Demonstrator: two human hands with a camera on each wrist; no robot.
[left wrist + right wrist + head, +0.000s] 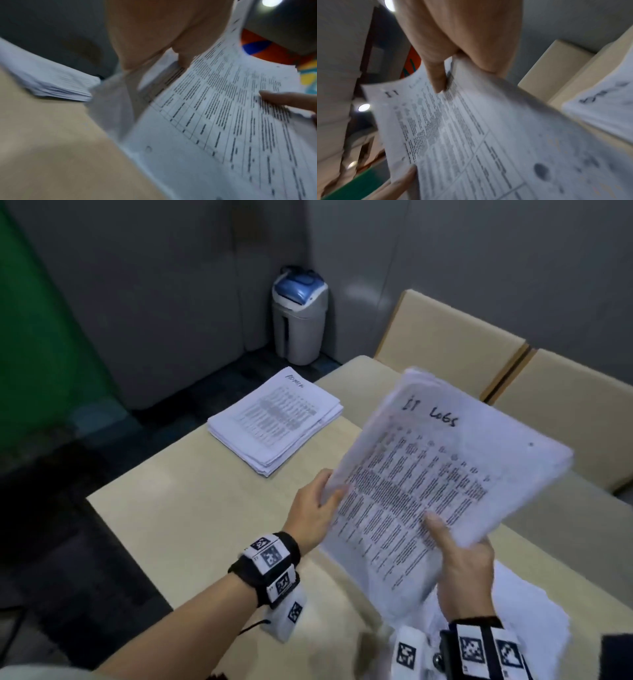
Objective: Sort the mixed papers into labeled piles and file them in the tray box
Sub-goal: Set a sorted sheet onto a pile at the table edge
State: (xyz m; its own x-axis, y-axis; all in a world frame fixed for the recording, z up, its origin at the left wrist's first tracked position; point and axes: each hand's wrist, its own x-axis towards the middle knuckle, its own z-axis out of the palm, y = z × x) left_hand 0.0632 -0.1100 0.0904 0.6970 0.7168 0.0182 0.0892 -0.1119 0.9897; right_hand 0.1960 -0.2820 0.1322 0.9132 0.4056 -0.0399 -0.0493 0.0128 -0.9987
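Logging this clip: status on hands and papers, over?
Both hands, left hand and right hand, grip the IT Logs stack, raised off table. Another labeled pile lies far-left. Nothing obstructing.

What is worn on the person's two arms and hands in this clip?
Both forearms are bare, no gloves. The left hand has a black wrist strap carrying white blocks with black square-patterned tags and a thin black cable. The right hand has a similar tagged black band.

Grey lidded bin in the corner, two chair backs beside table
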